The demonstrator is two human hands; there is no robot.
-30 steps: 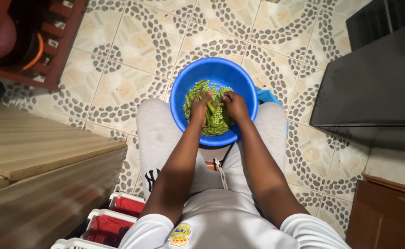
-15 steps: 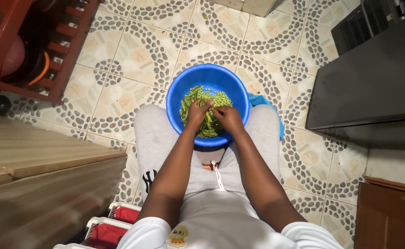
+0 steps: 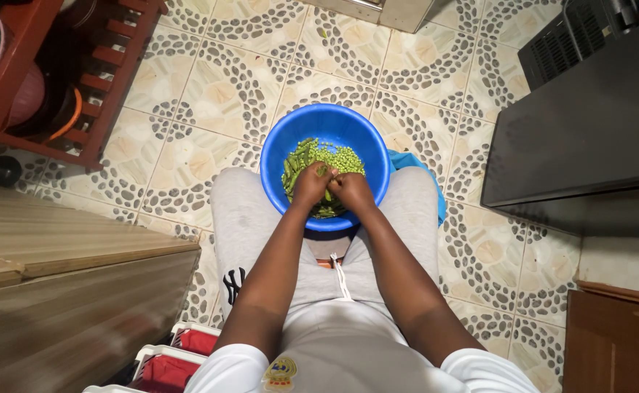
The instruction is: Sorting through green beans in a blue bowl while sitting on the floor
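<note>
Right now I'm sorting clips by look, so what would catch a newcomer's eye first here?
The bright blue bowl of green peas and pods, held between the seated person's knees at the centre, stands out most. Both hands meet over it, the left hand and the right hand pinching a pod. Around them spreads the patterned tile floor, with a red wooden rack at the upper left.

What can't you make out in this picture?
- Fingers of the left hand and right hand, head view: curled under, so their grip on a pod is unclear.
- Bowl near rim: covered by the hands.
- Blue thing: mostly behind the bowl and knee.
- Crates: cut off by the bottom edge.
</note>
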